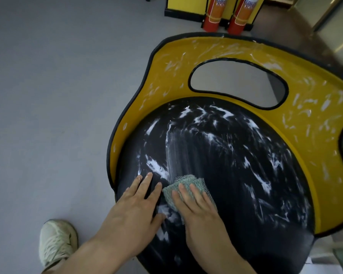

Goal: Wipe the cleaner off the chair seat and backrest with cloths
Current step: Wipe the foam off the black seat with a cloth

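A chair fills the right half of the view. Its round black seat is smeared with white cleaner foam, with one wiped streak down the middle. The curved yellow backrest, with an oval cut-out, also carries white smears. My right hand presses flat on a folded green-grey cloth at the seat's front left. My left hand rests flat on the seat beside it, fingers straight and spread, holding nothing.
Two red and orange spray cans stand on the floor behind the chair, in front of a yellow and black stand. My pale shoe is on the grey floor at lower left.
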The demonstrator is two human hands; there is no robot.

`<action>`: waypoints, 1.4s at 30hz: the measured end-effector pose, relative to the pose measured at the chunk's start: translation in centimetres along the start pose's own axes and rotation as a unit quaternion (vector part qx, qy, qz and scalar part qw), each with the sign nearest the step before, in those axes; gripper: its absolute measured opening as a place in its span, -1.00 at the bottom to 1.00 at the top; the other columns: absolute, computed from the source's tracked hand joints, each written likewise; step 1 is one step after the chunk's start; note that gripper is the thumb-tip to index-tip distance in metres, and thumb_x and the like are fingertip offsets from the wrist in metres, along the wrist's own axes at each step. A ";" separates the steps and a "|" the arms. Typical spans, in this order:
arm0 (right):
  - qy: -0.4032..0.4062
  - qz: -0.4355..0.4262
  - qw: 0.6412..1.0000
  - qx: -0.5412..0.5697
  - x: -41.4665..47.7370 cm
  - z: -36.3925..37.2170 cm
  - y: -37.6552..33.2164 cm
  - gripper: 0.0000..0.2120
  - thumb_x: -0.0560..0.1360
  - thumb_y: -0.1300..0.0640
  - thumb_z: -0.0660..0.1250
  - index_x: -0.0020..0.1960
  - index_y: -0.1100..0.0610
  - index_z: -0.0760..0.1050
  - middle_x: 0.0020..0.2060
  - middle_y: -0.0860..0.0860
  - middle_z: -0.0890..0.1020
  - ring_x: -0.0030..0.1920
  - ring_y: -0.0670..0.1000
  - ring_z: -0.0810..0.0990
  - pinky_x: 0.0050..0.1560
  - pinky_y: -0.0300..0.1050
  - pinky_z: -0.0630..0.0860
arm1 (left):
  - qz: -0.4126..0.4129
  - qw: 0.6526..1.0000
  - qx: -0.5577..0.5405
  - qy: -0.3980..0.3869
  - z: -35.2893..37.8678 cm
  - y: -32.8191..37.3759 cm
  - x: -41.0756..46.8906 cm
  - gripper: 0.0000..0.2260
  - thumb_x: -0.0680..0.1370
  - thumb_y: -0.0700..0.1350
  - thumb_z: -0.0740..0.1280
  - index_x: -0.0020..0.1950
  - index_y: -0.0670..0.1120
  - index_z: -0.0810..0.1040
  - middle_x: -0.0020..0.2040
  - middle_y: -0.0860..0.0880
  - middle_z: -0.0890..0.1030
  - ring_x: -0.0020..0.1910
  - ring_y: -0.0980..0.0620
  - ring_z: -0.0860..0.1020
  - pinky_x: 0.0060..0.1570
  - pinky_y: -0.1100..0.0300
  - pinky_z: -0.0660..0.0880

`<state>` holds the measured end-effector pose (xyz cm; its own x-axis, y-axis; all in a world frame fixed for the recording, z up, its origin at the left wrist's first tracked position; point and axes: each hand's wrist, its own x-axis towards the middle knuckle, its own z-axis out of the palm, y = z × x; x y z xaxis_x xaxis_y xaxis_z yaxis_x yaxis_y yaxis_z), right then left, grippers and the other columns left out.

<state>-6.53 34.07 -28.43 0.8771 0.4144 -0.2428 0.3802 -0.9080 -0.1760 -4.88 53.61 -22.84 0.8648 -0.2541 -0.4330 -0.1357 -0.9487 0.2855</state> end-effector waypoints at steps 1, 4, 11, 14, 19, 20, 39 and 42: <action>0.005 0.002 1.000 -0.002 0.9 -0.4 0.0 -0.08 0.29 0.20 0.54 0.56 0.02 0.23 0.53 -0.01 0.35 0.53 0.09 0.30 0.45 0.06 0.11 | 0.001 1.000 0.006 0.005 0.0 0.0 0.1 -0.34 0.68 0.24 0.04 0.64 0.10 -0.24 0.62 0.02 -0.35 0.60 -0.01 -0.32 0.49 0.16 -0.27; 0.022 0.003 1.000 0.011 5.9 -2.5 0.5 -0.21 0.56 0.29 0.24 0.64 -0.06 -0.07 0.60 -0.08 -0.08 0.62 0.03 -0.10 0.59 0.01 -0.22 | 0.002 1.000 0.027 0.005 0.4 0.2 0.1 -0.35 0.68 0.25 0.01 0.64 0.06 -0.23 0.62 -0.03 -0.34 0.61 -0.05 -0.30 0.55 0.10 -0.23; 0.058 0.061 0.994 0.064 9.9 -4.1 0.1 -0.32 0.64 0.27 0.09 0.64 -0.05 -0.14 0.63 -0.06 -0.12 0.62 0.01 -0.20 0.60 0.02 -0.21 | -0.004 1.000 0.021 -0.009 -0.3 0.5 0.2 -0.36 0.69 0.22 0.04 0.66 0.05 -0.16 0.64 -0.05 -0.27 0.62 -0.08 -0.24 0.58 0.08 -0.14; 0.040 0.030 0.997 0.052 2.4 -1.3 -0.6 -0.30 0.52 0.26 0.20 0.61 0.01 0.08 0.59 -0.04 0.14 0.59 0.04 0.14 0.55 -0.03 0.02 | 0.000 1.000 0.011 -0.014 -0.4 0.4 0.3 -0.36 0.68 0.22 0.06 0.66 0.05 -0.15 0.64 -0.06 -0.26 0.62 -0.08 -0.23 0.57 0.08 -0.13; 0.000 0.030 0.999 0.024 -0.7 0.1 -0.4 -0.32 0.43 0.18 0.15 0.56 0.00 0.20 0.50 -0.03 0.39 0.54 0.06 0.28 0.43 0.03 0.18 | -0.009 1.000 -0.002 -0.014 0.0 0.4 0.6 -0.36 0.68 0.21 0.07 0.66 0.05 -0.15 0.65 -0.06 -0.25 0.62 -0.11 -0.23 0.60 0.01 -0.08; 0.006 0.034 0.999 0.018 0.7 -0.6 -0.2 -0.32 0.48 0.22 0.15 0.59 -0.02 0.14 0.55 -0.04 0.30 0.57 0.04 0.19 0.49 0.01 0.11 | -0.010 1.000 0.000 -0.014 0.0 0.4 0.6 -0.36 0.68 0.21 0.07 0.66 0.05 -0.15 0.65 -0.06 -0.24 0.62 -0.11 -0.22 0.60 0.00 -0.07; -0.013 0.017 1.000 0.008 -0.2 -0.7 0.0 -0.21 0.42 0.23 0.28 0.60 -0.05 0.12 0.57 -0.06 0.24 0.58 0.06 0.16 0.51 0.03 0.05 | -0.003 1.000 -0.009 -0.026 -0.5 0.3 0.7 -0.36 0.68 0.21 0.08 0.66 0.04 -0.12 0.65 -0.04 -0.22 0.63 -0.10 -0.21 0.60 0.01 -0.06; 0.029 0.034 0.998 0.039 6.2 -3.3 1.2 -0.33 0.66 0.24 0.06 0.64 -0.10 -0.15 0.62 -0.10 -0.10 0.61 -0.02 -0.22 0.59 0.01 -0.25 | -0.004 1.000 0.003 -0.024 -0.4 0.4 0.7 -0.36 0.68 0.20 0.09 0.67 0.03 -0.11 0.66 -0.06 -0.20 0.63 -0.11 -0.19 0.60 0.00 -0.04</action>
<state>0.30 35.32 -27.03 0.9161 0.3462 -0.2022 0.2974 -0.9251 -0.2362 -4.18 53.14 -22.67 0.8417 -0.2552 -0.4759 -0.1316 -0.9517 0.2776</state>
